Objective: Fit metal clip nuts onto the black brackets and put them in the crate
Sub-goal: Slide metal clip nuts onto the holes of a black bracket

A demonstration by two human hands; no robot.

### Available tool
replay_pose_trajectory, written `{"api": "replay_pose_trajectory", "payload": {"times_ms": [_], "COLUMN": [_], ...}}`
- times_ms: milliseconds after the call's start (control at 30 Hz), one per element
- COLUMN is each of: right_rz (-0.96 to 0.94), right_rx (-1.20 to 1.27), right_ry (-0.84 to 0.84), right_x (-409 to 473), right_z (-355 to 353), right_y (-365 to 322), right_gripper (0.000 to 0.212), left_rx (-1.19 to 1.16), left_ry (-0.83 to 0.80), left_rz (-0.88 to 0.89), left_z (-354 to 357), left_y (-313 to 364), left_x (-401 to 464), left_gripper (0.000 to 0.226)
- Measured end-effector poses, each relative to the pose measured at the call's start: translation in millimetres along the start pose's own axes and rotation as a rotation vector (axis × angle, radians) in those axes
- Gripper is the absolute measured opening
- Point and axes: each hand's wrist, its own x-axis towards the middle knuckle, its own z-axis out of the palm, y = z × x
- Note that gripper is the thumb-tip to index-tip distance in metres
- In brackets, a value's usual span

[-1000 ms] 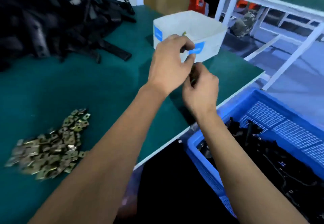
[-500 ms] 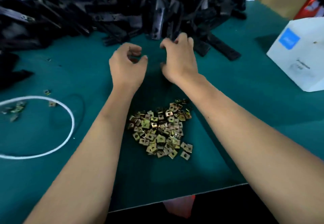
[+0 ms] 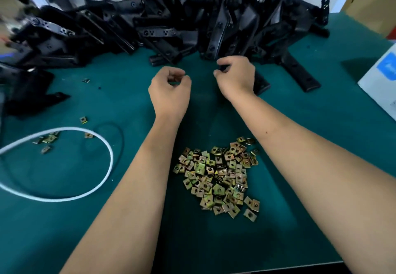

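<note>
At far left, a white cord loop [image 3: 64,162] lies on your green mat [image 3: 300,166], ringing a few stray nuts. Your left hand [image 3: 169,93] hovers, fingers curled on nothing. Between your forearms sits the pile of clip nuts [image 3: 218,177]: small, square, brassy, each with a centre hole. Your right hand [image 3: 235,76] grips a black bracket [image 3: 260,84] at the foot of the bracket heap [image 3: 171,23]; the bracket's long axis cannot be judged. A white box [image 3: 381,85] stands rightmost.

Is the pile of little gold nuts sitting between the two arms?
Yes, the pile of clip nuts lies on the green table between the two forearms.
</note>
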Motion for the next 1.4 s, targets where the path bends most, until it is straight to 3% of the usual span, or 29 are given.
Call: {"api": "replay_pose_trajectory", "payload": {"times_ms": [100, 300, 467, 567, 700, 767, 800, 867, 967, 1067, 1167, 1267, 1400], "right_rz": [0.081, 0.110, -0.077, -0.139, -0.263, -0.292, -0.269, -0.241, -0.402, -0.636, -0.681, -0.663, -0.649], "right_rx": [0.243, 0.432, 0.635, 0.710, 0.582, 0.564, 0.578, 0.453, -0.054, -0.102, -0.198, -0.172, -0.130], "right_ry": [0.168, 0.147, -0.109, -0.205, -0.369, -0.387, -0.376, -0.290, -0.165, -0.493, -0.845, -0.973, -1.024], "right_x": [-13.7, -36.8, -58.5, -58.7, -57.2, -60.7, -63.6, -67.2, -71.0, -81.4, -92.6, -94.6, -94.4], "right_z": [-1.5, 3.7, -4.3, -19.1, -38.7, -42.6, -43.5, -44.5, -44.1, -42.7, -36.4, -36.0, -40.3], "right_y": [-3.1, -16.3, -24.1, -17.0, 0.2, 6.6, 8.4, 10.3, 10.7, -0.4, -10.4, -12.5, -11.8], "right_gripper": [0.008, 0.025, 0.011, 0.003, 0.017, 0.027, 0.034, 0.044, 0.037, 0.015, 0.017, 0.012, 0.009], "left_rx": [-0.007, -0.102, -0.717, -0.946, -0.705, -0.589, -0.562, -0.565, -0.779, -0.992, -1.089, -1.107, -1.111], "left_ry": [-0.023, -0.095, -0.300, -0.413, -0.610, -0.730, -0.755, -0.651, -0.367, -0.215, -0.178, -0.168, -0.202], "left_rz": [-0.010, -0.070, -0.422, -0.562, -0.462, -0.413, -0.396, -0.404, -0.475, -0.517, -0.499, -0.497, -0.523], "left_z": [0.0, 1.2, -7.9, -22.4, -32.3, -30.3, -28.4, -23.8, -23.0, -27.5, -29.5, -28.8, -27.2], "left_y": [-1.7, 0.3, 11.4, 10.1, 8.8, 7.1, 7.0, 9.3, 8.4, 4.5, 4.2, 5.6, 5.8], "left_x": [1.8, 1.0, 3.1, 9.0, 7.1, 2.1, 0.1, -0.6, 5.3, 9.7, 7.4, 6.4, 7.3], "left_gripper": [0.010, 0.019, 0.057, 0.083, 0.076, 0.081, 0.071, 0.048, 0.023, 0.021, 0.030, 0.040, 0.032]}}
